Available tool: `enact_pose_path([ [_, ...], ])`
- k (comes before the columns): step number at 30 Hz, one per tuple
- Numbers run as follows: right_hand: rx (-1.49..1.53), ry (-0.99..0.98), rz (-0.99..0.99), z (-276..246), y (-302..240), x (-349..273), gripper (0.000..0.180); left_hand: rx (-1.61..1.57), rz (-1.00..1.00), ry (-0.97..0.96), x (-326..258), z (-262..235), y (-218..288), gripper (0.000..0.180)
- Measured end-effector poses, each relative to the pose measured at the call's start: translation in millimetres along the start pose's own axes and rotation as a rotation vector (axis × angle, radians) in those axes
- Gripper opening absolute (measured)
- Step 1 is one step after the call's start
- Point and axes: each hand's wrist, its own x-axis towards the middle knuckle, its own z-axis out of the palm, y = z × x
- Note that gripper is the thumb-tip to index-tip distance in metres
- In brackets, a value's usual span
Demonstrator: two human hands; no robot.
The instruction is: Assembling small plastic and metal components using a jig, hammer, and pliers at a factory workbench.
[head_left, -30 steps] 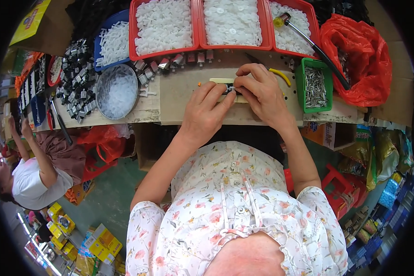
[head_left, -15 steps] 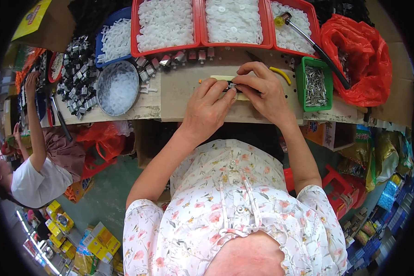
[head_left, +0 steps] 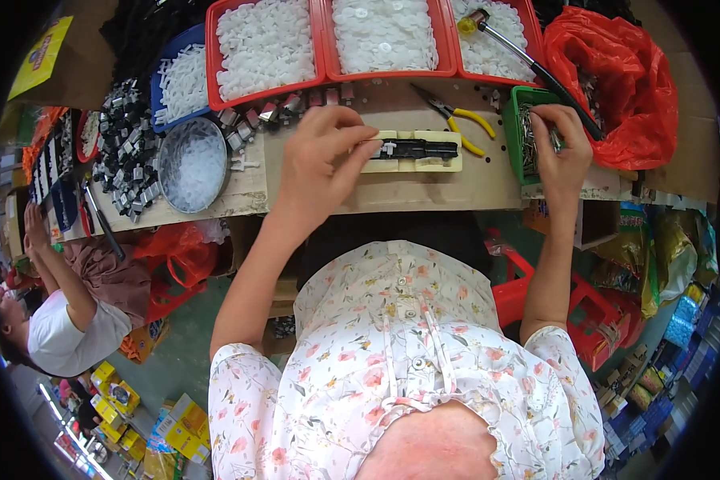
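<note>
A long black part [head_left: 428, 150] lies in a cream-coloured holder [head_left: 424, 166] on the bench in front of me. My left hand [head_left: 322, 160] is closed in a pinch at the holder's left end, on a small white plastic piece [head_left: 389, 149] by the black part; the fingers partly cover that end. At the right, my right hand [head_left: 564, 144] reaches over a green tray [head_left: 528, 174] of small metal pins [head_left: 528, 132]. Its fingers are bent, with a gap between them, and dip among the pins; nothing held shows.
Pliers with yellow handles [head_left: 474, 128] lie behind the holder. Red trays [head_left: 324, 68] of white plastic pieces line the back. A screwdriver-like tool [head_left: 528, 64] slants beside a red bag [head_left: 616, 88]. Left are a metal bowl [head_left: 164, 172], dark metal parts [head_left: 126, 152] and another person [head_left: 72, 320].
My hands have parted: the left moved slightly left, the right moved to the green tray. The holder, black part and pliers now show more fully. The other person's arm has lowered.
</note>
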Motion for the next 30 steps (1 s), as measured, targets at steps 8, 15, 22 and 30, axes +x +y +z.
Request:
enact_pose_path([
  [8,0.182,-0.272,-0.133,49.4,-59.0,-13.6,0.014,0.096,0.107,-0.050,-12.7,3.6,-8.2,0.014],
  [15,0.170,-0.382,-0.292,87.1,-68.0,-9.5,0.016,0.140,0.149,-0.063,-17.7,6.7,-8.6,0.020],
  [22,0.133,-0.425,-0.360,90.6,-66.3,-2.3,0.013,0.181,0.160,-0.057,-19.1,7.9,-10.5,0.023],
  [30,0.169,-0.467,-0.393,91.1,-61.0,-0.5,0.012,0.212,0.160,-0.047,-20.3,8.2,-10.2,0.024],
])
